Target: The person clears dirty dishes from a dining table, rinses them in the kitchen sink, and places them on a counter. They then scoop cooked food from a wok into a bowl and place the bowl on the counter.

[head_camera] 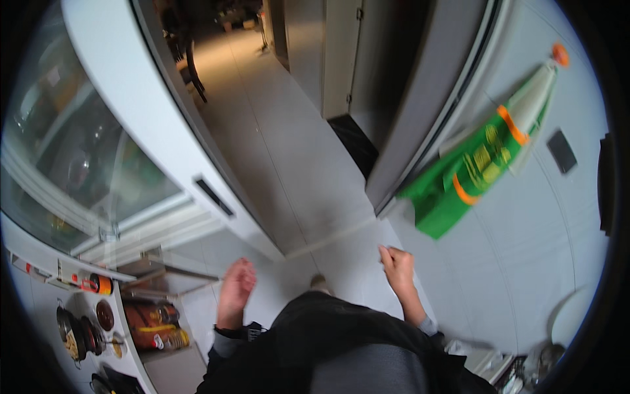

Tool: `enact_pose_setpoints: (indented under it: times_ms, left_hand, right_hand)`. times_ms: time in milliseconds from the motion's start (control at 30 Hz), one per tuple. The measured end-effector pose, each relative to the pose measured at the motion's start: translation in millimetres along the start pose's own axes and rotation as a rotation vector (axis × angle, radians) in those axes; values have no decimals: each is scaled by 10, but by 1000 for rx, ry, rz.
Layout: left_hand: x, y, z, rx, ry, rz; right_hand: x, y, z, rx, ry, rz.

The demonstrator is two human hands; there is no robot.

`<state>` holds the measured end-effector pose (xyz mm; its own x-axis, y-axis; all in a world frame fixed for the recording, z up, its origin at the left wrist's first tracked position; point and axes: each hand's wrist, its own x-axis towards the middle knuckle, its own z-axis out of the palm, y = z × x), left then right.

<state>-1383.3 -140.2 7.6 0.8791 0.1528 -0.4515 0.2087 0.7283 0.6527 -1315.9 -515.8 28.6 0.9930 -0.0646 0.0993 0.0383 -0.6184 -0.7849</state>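
My left hand (237, 289) hangs in front of my body at the left, fingers loosely curled and blurred. No object shows in it. It is nearest to the white door frame (197, 162) with a dark recessed handle (213, 196), and does not touch it. At the right my right hand (397, 269) is curled into a loose fist, with nothing visible in it. Above it, a green bag (472, 172) with orange bands hangs from an orange hook (560, 54) on the wall. One shoe (319, 282) shows on the floor below me.
An open doorway lies ahead, with a tiled floor (266, 128) and a chair (192, 74) beyond. At left, a counter (133, 349) bears a wok (70, 327); below it, an open cabinet holds bottles (172, 340). A dark rectangular plate (561, 151) is on the right wall.
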Motion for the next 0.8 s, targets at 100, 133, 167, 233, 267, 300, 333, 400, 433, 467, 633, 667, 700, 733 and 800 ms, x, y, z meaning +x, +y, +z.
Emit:
enact_pose_setpoints:
  times_ms: [100,133,167,233,267,300,333,400,433,467,633,667,700,733,800]
  left_hand:
    - [903,-106,838,79,-99,-48]
    - [1164,-107,1124,118,-186,-85]
    - [1404,-111,1409,182,-203,-128]
    - [1851,-59,1884,314,-298,-202]
    - [2077,-6,2072,348,-328,-186]
    - [2312,42,2235,385,-353,-170]
    - [2558,82,2374,388,-395,-161]
    - [3029,175,2554,404,-292,-90]
    - [3230,242,2578,385,-240,-58]
    - [3462,290,2639,353,-213,11]
    - [4195,743,2670,90,192,164]
    - [4235,908,2587,83,233,225]
    - [4312,1020,2550,95,321,297]
    - [4394,1129,2494,108,410,382]
    - [4575,1330,2317,51,585,447]
  right_hand:
    - [828,72,-154,-35,43,18]
    - [1096,101,-178,-79,104,-102]
    - [1348,154,-217,-96,122,-163]
    - [1817,306,-233,-96,108,-117]
    - [2069,409,-240,-142,107,-158]
    - [2330,514,-210,-127,84,-119]
    - [2605,629,-162,-92,67,-20]
    - [3233,807,-72,-73,-3,-36]
    - [3569,837,-32,-150,10,-218]
    - [3958,852,3,-216,-88,-210]
    - [5878,304,374,-199,-327,-530]
    - [6196,85,516,-253,-382,-593]
    - [6521,-89,675,-234,-409,-636]
    - [6834,-276,872,-203,-439,-690]
    - [7363,-613,1331,-171,-489,-770]
